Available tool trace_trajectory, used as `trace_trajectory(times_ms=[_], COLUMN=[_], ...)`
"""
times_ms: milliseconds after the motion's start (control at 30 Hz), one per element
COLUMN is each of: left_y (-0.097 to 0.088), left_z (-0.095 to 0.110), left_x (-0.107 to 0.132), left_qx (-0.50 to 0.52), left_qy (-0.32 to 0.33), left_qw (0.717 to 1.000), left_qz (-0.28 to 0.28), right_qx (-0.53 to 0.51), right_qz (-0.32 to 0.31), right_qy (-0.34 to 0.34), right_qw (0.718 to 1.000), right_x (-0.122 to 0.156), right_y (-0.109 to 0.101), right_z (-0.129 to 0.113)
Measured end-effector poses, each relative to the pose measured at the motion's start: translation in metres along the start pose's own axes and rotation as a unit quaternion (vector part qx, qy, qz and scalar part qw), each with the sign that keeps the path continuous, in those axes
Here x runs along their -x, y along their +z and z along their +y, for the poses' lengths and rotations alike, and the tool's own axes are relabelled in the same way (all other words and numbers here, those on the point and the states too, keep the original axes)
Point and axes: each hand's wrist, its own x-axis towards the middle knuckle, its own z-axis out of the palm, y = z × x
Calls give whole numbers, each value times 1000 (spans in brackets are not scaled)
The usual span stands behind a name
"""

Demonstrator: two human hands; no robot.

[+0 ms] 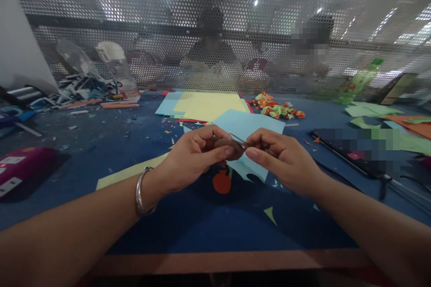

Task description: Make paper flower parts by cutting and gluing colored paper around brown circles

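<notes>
In front of my chest, my left hand (198, 152) is closed around a small brown rounded piece (232, 149), thumb on top; its exact kind is unclear. My right hand (283, 157) pinches at the right edge of that same piece, where a thin dark strip shows. Fingertips hide part of it. Below lies an orange round paper cutout (222, 182). A light blue sheet (251, 123) with a cut edge lies behind and under the hands. Near my left wrist rests a pale yellow paper strip (128, 171).
Yellow sheets (208, 103) are stacked at the back beside crumpled orange and green paper (278, 106). A clear bottle (117, 67) and scraps stand back left, a purple box (27, 168) at left. A phone (353, 152) with cables and a green bottle (360, 80) are right.
</notes>
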Motion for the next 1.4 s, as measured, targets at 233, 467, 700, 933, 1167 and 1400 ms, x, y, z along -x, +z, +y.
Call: trace_trajectory(times_ms=[233,467,700,933,1167,1400], left_y=[2,1,1,6,10,-4], left_z=[1,-1,-2,4,4,5], left_x=[0,0,0,11,14,6], left_qx=[-3,-7,-10,-177,-434,-490], left_qy=[2,-7,-16,-30,2,61], left_qw=[1000,1000,1000,981,891,868], left_qz=[2,4,-11,-72,-131,-54], right_qx=[12,26,22,6,8,20], right_qz=[-4,7,31,93,104,103], right_qy=[5,-8,-16,-8,-17,-14], right_qw=[1000,1000,999,996,994,994], right_x=[1,2,0,-5,-9,-8], right_y=[0,0,1,-3,-4,-4], right_z=[-3,-2,-3,3,7,11])
